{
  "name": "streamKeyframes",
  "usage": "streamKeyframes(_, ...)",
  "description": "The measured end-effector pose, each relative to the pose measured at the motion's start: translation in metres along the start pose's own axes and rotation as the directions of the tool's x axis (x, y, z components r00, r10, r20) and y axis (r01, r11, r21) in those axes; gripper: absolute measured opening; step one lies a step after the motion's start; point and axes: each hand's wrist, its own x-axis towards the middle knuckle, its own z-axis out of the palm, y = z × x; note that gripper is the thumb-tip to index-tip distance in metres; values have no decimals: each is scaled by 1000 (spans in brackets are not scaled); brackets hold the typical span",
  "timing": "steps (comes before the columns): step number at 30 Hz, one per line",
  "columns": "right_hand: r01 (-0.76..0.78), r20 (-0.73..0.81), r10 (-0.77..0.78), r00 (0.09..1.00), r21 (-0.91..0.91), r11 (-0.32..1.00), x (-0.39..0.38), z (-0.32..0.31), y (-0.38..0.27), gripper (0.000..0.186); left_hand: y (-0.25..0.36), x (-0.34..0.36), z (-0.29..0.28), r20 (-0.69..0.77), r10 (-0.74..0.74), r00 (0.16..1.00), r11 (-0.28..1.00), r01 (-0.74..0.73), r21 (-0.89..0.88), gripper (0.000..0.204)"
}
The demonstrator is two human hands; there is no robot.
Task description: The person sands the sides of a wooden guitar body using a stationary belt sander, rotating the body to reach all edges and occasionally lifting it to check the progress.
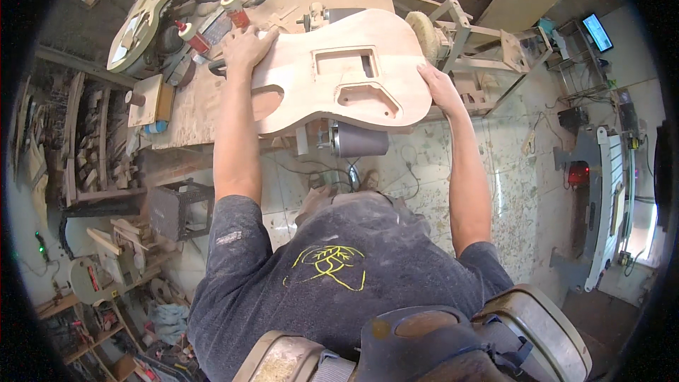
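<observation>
I hold a bare wooden guitar body (332, 95) flat in front of me, with routed pockets showing on its top face. My left hand (244, 48) grips its upper left end near the horns. My right hand (440, 87) presses against its rounded right edge. Just under the body's lower edge sits a grey sanding drum (359, 141), touching or very close to the wood.
A dusty workbench (194, 110) lies behind the body, with two red-capped glue bottles (235, 8), wood blocks and another pale guitar body (138, 25). A metal frame stand (488, 42) is at the right. Shelves of wood scraps (85, 141) line the left; the floor carries sawdust and cables.
</observation>
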Motion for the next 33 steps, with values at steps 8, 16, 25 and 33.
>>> streamKeyframes(8,-99,-43,99,994,14,995,-9,-70,17,47,68,-14,10,-76,108,991,993,-111,-39,77)
streamKeyframes(16,22,-37,-24,999,-50,999,-2,-57,19,48,47,-17,10,-132,131,982,987,-142,-76,75)
streamKeyframes(25,0,5,0,1000,-80,997,4,3,9,48,-10,-13,-10,12,15,1000,993,-13,-113,73)
streamKeyframes(33,-12,-62,13,998,5,1000,-12,-10,16,46,8,-1,7,-85,107,991,991,-113,-74,76)
